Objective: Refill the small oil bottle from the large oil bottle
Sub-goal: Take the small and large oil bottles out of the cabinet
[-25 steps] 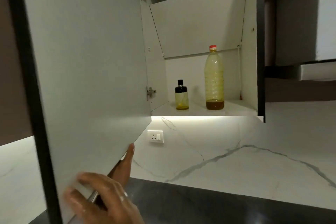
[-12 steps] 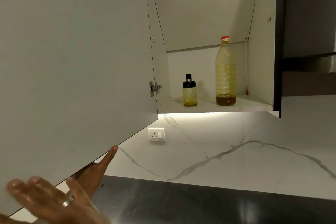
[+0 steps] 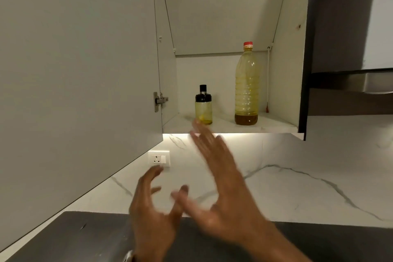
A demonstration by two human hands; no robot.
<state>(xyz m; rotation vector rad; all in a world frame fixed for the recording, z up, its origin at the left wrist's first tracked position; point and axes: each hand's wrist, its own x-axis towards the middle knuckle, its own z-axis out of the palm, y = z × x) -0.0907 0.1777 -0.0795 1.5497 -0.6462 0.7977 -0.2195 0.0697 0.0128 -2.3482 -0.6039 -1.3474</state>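
Both hands are empty with fingers spread, the right hand reaching toward the small bottle on the cupboard shelf left of the large bottle, the left hand lower; best to grip each bottle round its body and lift straight out.

The big oil bottle looks like clear, bumpy plastic with ridges round it, and its cap is red plastic. The small oil bottle on its left is clear and smooth, glass or plastic, I cannot tell, with a shiny black top. The cupboard door is flat, smooth and matt grey. Its hinge is shiny metal. The wall looks like smooth white marble with grey lines. The near counter is dark and a bit glossy.
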